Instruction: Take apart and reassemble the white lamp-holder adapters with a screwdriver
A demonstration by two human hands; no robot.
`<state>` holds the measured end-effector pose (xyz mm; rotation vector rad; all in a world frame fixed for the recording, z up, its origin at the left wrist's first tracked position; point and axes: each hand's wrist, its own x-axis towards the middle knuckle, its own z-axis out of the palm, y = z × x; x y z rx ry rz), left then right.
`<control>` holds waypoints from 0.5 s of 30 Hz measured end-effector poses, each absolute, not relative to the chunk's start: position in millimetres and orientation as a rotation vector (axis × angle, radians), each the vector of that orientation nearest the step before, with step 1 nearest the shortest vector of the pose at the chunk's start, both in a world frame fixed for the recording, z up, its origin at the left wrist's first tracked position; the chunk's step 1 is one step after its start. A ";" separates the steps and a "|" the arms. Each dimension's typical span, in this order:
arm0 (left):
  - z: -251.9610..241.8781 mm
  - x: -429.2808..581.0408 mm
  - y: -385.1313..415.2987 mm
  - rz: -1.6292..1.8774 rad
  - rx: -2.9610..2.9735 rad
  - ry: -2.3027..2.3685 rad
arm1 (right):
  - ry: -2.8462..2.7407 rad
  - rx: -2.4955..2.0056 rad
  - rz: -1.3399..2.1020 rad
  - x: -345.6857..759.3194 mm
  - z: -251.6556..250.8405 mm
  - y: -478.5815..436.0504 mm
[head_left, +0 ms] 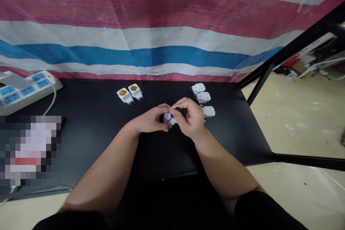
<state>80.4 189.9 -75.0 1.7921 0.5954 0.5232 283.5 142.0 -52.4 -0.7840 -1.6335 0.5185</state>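
Note:
Near the middle of the black table, my left hand [155, 119] is closed around the sides of a small white plug-in unit [167, 118], whose face with small holes points up. My right hand [190, 116] pinches a small dark tool with a blue part, which looks like a screwdriver [177, 109]. Its blue end lies over the white unit; my fingers hide most of it. Just beyond my right hand lie several similar white plug units [203, 97] with metal prongs. Small brass-coloured bits [201, 105] show beside them.
Two white plug units with round yellow openings [123, 93] lie at the back. A power strip [25, 91] with blue sockets and a cable stands at the left, above a blurred-out object [33, 147]. A striped sheet [151, 55] hangs behind; a black frame [258, 79] edges the right.

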 end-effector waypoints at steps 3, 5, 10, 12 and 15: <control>-77.6 81.3 189.9 0.507 1.805 0.586 | -1.644 -0.751 0.537 283.2 -50.6 141.4; -78.4 82.6 189.4 0.488 1.792 0.576 | -1.654 -0.732 0.557 282.6 -49.2 140.7; -74.9 89.8 184.5 0.482 1.783 0.547 | -1.668 -0.724 0.578 280.4 -45.8 140.0; -74.3 93.4 182.1 0.507 1.796 0.525 | -1.668 -0.720 0.573 279.5 -44.3 140.0; -76.3 97.9 180.1 0.532 1.824 0.556 | -1.676 -0.703 0.568 278.7 -41.7 139.8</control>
